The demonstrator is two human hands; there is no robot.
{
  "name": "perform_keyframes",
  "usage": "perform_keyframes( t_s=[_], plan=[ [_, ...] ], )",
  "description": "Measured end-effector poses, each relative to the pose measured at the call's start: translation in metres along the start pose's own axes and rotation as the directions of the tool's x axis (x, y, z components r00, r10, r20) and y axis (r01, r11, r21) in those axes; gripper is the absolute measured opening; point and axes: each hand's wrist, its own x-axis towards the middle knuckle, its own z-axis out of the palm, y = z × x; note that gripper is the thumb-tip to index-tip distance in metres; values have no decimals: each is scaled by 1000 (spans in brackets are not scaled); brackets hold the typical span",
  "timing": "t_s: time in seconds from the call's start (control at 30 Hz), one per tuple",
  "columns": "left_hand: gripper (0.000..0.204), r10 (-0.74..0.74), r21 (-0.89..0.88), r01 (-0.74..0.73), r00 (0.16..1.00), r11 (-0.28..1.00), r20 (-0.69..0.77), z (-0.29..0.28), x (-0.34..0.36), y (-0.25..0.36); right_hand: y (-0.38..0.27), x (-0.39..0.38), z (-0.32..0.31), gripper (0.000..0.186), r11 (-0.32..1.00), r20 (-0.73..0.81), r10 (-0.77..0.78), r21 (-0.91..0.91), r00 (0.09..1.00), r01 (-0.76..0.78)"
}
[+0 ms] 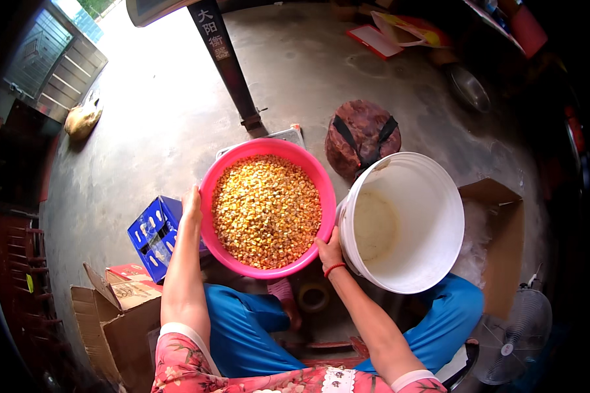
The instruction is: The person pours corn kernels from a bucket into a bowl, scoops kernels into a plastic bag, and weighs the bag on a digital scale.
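Observation:
A round pink plastic basin (pixel 328 196) heaped with yellow corn kernels (pixel 267 213) is between my two hands in the middle of the view. My left hand (pixel 192 203) grips its left rim, the fingers mostly hidden. At the lower right edge, my right hand (pixel 330 250) has its thumb on the rim and its fingers out of sight underneath. Right beside that hand, a white plastic bucket (pixel 426 223) leans with its mouth towards me. Its inside shows a yellowish stain on the bottom and no kernels.
Beyond the basin are a scale platform (pixel 294 135) and its dark post (pixel 223 65). A reddish-brown bundle with black straps (pixel 347 144) sits behind the bucket. Left are a blue box (pixel 152 229) and an open carton (pixel 115 321); right are another carton (pixel 505 242) and a fan (pixel 514 334).

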Motion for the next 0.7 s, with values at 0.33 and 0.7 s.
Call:
perform_keyframes(
  t_s=[0.33, 0.7],
  plan=[
    [39, 203, 231, -212, 977, 950, 63, -9, -95, 67, -49, -51, -44, 35, 902, 268, 240, 294, 933, -316],
    [31, 232, -85, -227, 972, 970, 50, -39, -135, 98, -144, -72, -78, 57, 885, 450, 116, 358, 886, -297]
  ],
)
